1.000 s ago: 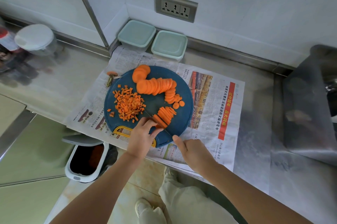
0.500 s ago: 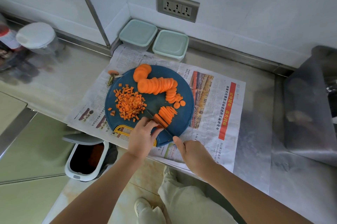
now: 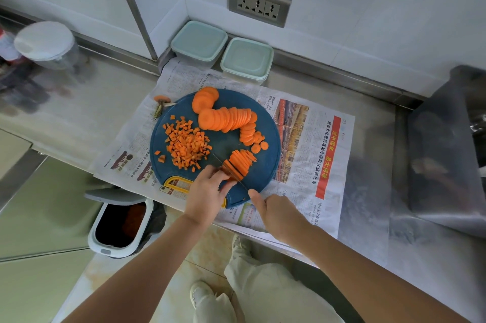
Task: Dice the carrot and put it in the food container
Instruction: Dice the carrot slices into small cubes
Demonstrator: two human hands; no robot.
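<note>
Left hand point(image 3: 207, 195) pinched the stiff, probably slick carrot strips point(image 3: 240, 162) at their near end — right hand point(image 3: 278, 214) gripped the knife point(image 3: 236, 178).

One view only is being given: wide-angle head cam, being aimed fwd & steeply down, close above cutting board point(image 3: 267, 166), left hand point(image 3: 207, 196) & right hand point(image 3: 278, 214).

The left hand point(image 3: 207, 193) holds the carrot strips point(image 3: 243, 160) on the round blue cutting board point(image 3: 267, 164). The right hand point(image 3: 278, 213) grips the knife point(image 3: 238, 178), with the blade set across the strips. The diced pile point(image 3: 186, 146) lies left of the strips.
</note>
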